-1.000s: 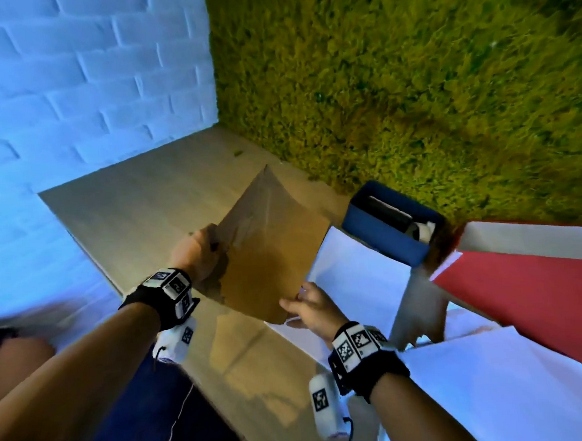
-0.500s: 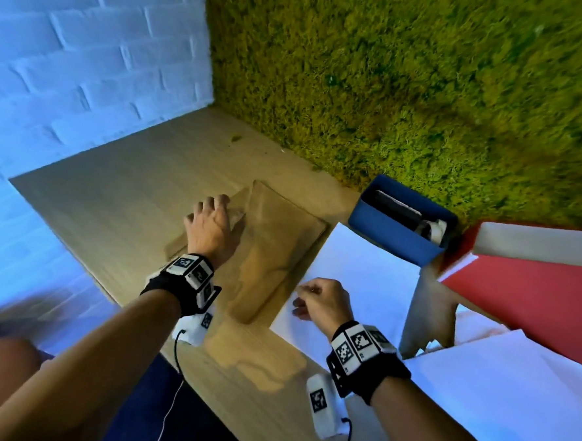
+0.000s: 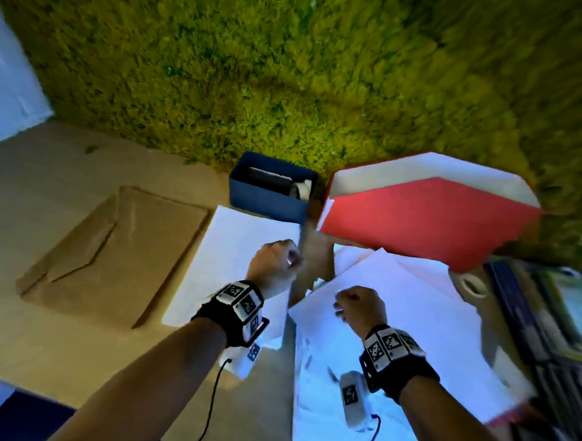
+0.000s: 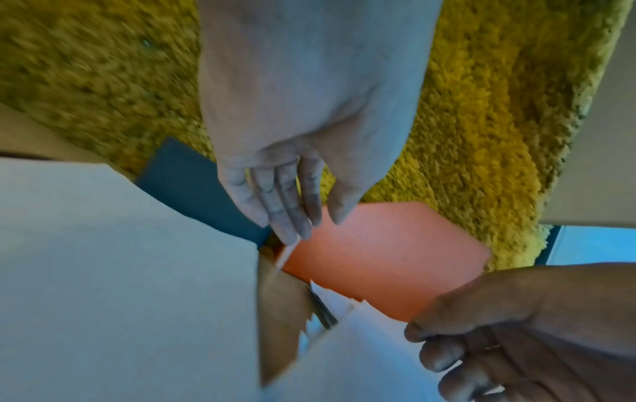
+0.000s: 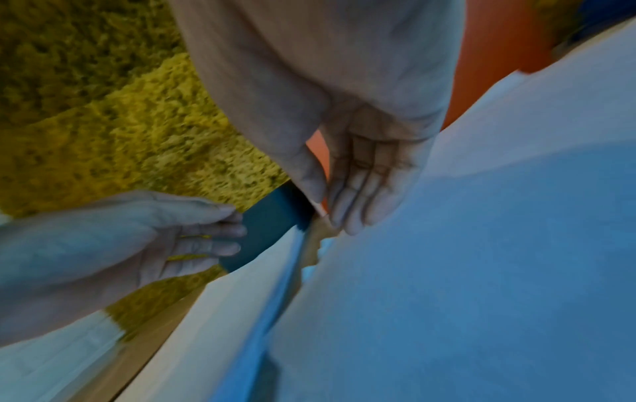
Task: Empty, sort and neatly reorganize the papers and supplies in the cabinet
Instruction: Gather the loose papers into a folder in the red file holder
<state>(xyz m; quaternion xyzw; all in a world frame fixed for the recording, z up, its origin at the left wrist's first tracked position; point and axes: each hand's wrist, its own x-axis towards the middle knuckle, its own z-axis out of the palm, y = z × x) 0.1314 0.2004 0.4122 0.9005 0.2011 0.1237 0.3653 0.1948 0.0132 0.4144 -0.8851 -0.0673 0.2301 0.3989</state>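
Observation:
Two brown envelopes (image 3: 114, 251) lie flat on the wooden top, at the left. A single white sheet (image 3: 230, 258) lies beside them. To its right a loose stack of white papers (image 3: 408, 318) spreads out under a red folder (image 3: 429, 218). My left hand (image 3: 278, 262) (image 4: 309, 220) hovers over the gap between sheet and stack, fingers relaxed and holding nothing. My right hand (image 3: 356, 305) (image 5: 330, 209) has its fingertips resting on the far edge of the white stack; I see nothing gripped.
A blue box (image 3: 270, 191) with a tape roll and dark items stands against the moss wall (image 3: 273, 68). A white ring-shaped item (image 3: 470, 284) and blurred shelves of books (image 3: 544, 324) are at the right. Bare wooden top (image 3: 68, 336) shows at front left.
My left hand has let go of the brown envelopes, which now lie flat, and has moved right to the papers. My right hand has shifted right onto the white stack. The view has swung right.

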